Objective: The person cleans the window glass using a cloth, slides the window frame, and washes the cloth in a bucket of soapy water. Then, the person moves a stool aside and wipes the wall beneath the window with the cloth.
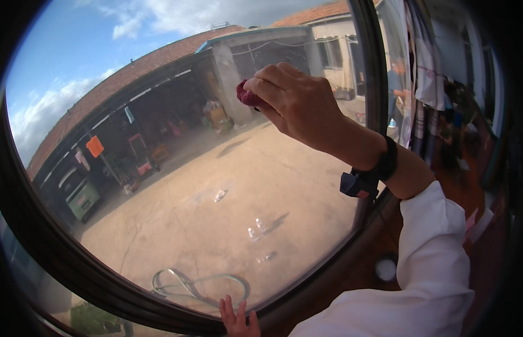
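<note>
My right hand (301,105), raised before a large window pane (261,168), grips a bunched dark red cloth (251,94) between thumb and fingers. The cloth is at the upper middle of the pane; whether it presses on the glass is hard to tell. A black band with a small dark device (358,184) is around the right wrist, above a white sleeve (434,236). At the bottom edge, my left hand (239,318) shows only its spread fingers, pointing up by the lower window frame (278,309). It holds nothing visible.
Dark frame members (373,84) border the pane. Curtains (428,80) hang at the right, near a round white object (386,269). Through the glass appear a paved yard, a coiled hose (202,286), a parked green vehicle (81,193), hanging cloths and sheds. A person (397,90) is at the far right.
</note>
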Demonstrator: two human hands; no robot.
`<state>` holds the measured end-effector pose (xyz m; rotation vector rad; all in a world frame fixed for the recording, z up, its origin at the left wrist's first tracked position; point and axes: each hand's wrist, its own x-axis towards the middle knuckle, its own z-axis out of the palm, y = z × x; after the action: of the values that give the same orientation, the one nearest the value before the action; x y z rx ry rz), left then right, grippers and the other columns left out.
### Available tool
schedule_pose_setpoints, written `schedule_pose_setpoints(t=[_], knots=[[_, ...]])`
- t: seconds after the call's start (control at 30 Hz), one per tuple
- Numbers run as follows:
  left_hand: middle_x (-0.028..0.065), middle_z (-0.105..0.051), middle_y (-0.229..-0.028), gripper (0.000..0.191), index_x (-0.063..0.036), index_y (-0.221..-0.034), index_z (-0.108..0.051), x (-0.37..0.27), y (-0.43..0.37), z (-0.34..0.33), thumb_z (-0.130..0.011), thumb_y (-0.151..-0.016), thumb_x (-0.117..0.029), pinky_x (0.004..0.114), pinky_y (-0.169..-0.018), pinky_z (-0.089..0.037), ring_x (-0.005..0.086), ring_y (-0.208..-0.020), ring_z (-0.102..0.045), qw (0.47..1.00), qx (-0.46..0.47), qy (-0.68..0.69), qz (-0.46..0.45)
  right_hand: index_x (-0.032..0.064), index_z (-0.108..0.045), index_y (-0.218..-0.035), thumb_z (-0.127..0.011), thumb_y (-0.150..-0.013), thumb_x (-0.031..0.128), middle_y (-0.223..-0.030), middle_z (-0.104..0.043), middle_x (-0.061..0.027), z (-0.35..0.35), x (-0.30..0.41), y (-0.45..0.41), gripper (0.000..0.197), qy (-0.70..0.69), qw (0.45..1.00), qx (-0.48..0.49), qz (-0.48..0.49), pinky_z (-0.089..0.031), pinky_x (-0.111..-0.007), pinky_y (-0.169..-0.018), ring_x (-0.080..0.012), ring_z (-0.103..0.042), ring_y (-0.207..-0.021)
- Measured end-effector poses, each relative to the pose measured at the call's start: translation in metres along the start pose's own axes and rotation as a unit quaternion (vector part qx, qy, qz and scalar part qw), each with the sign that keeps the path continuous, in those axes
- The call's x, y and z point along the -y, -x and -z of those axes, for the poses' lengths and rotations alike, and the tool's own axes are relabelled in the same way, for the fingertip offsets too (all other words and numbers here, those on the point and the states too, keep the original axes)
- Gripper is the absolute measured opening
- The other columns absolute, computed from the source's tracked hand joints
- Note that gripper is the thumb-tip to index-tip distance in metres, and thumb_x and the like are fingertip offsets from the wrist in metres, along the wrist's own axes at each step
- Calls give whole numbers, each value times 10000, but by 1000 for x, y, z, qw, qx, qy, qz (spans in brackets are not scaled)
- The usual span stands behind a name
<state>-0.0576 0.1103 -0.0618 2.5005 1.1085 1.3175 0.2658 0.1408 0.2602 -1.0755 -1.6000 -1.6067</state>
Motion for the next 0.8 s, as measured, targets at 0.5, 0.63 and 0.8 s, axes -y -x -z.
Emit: schedule_pose_setpoints(t=[0.5, 0.63, 0.8], knots=[[194, -440, -1387, 345, -63, -1173, -610, 1, 15, -7, -642, -830, -76, 499, -1016, -370, 429, -1281, -384, 1000, 22, 4, 15, 97, -636, -954, -767, -717, 152, -909, -628, -15, 2, -32, 9, 276, 20, 999, -37, -9, -552, -268, -641, -174, -644, -779], [196, -427, -1396, 339, -56, -1162, -612, -3, 8, -5, -641, -825, -78, 504, -1024, -355, 424, -1291, -369, 999, 31, 16, 33, 86, -642, -946, -758, -737, 183, -911, -632, -28, -9, -33, -13, 258, 30, 994, -91, -53, -546, -290, -646, -178, -644, -796], [201, -425, -1393, 353, -41, -1165, -602, 2, 26, -9, -647, -816, -70, 503, -1025, -353, 420, -1290, -368, 999, 20, 4, 37, 95, -617, -992, -773, -722, 158, -955, -618, -31, 5, -1, 41, 319, -37, 999, 16, -5, -556, -271, -638, -186, -641, -834]])
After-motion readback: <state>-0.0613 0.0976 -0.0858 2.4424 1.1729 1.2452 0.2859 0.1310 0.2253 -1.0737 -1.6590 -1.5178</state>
